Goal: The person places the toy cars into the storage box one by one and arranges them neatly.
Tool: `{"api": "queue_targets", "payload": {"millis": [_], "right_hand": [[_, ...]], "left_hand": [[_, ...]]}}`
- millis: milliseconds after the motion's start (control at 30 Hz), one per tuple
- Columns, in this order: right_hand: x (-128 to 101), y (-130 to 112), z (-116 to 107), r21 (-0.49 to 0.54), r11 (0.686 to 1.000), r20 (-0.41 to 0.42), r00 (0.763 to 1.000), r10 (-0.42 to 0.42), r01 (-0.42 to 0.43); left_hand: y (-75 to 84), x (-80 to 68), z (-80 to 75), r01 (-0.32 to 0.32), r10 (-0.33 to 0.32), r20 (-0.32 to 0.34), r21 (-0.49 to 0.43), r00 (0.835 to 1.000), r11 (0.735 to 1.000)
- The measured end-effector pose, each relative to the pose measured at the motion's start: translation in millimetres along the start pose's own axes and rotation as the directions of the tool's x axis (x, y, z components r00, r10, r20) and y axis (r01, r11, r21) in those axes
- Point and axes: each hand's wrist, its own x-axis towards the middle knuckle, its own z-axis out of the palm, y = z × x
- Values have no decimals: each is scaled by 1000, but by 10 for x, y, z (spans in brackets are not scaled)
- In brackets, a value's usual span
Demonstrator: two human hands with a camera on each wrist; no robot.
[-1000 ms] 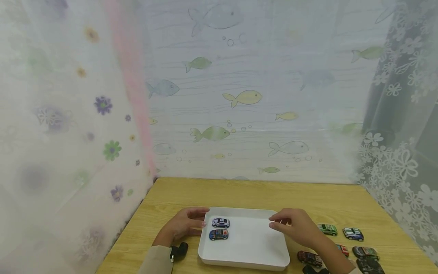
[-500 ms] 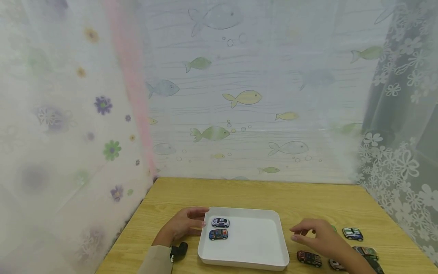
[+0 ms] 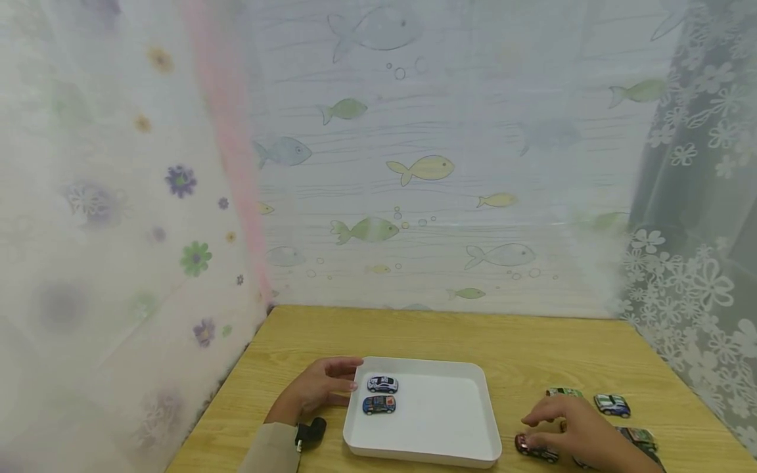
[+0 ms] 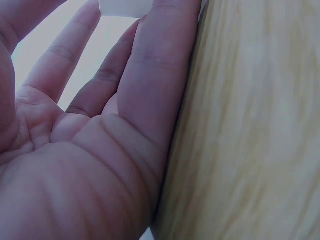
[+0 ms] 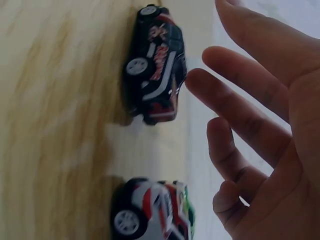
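A shallow white tray [image 3: 440,420] lies on the table. In its left part are a white-and-dark toy car [image 3: 382,384] and a blue-and-orange toy car [image 3: 379,404]. My left hand [image 3: 319,387] rests at the tray's left side, its fingers fairly straight and touching the wall. To the right of the tray, my right hand [image 3: 576,430] hovers over several toy cars, thumb and fingers apart. Nearest its fingertips is a black-and-red toy car [image 5: 157,62]. A red-and-white toy car [image 5: 155,210] stands beside it in the right wrist view, largely hidden by my hand in the head view.
Behind my right hand are a green toy car [image 3: 564,392] and a white-green-blue one [image 3: 612,405]. Another car [image 3: 641,435] shows past the wrist. A black device [image 3: 311,431] sits at my left wrist. Printed curtains [image 3: 449,197] enclose the wooden table [image 3: 437,328].
My right hand has moved from the tray's right rim, rightward and toward me, to over the toy cars. My left hand and the tray have stayed in place.
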Motion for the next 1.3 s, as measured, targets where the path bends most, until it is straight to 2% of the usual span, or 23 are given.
{"api": "queue_targets", "payload": {"millis": [167, 400, 500, 967, 1300], "right_hand": [[-45, 49, -15, 46, 999, 64, 998, 20, -23], [-32, 69, 11, 58, 994, 76, 993, -95, 91], [-24, 76, 22, 44, 993, 69, 992, -108, 105], [-8, 78, 29, 75, 995, 89, 994, -71, 64], [-3, 68, 26, 21, 999, 61, 997, -44, 43]], "left_hand": [[-5, -7, -4, -2, 2, -4, 5, 1000, 1000], [-4, -8, -9, -12, 12, 2, 11, 1000, 1000], [-3, -3, -10, -13, 13, 4, 10, 1000, 1000], [-17, 0, -15, -4, 4, -5, 5, 1000, 1000], [-22, 9, -20, -14, 14, 2, 6, 1000, 1000]]}}
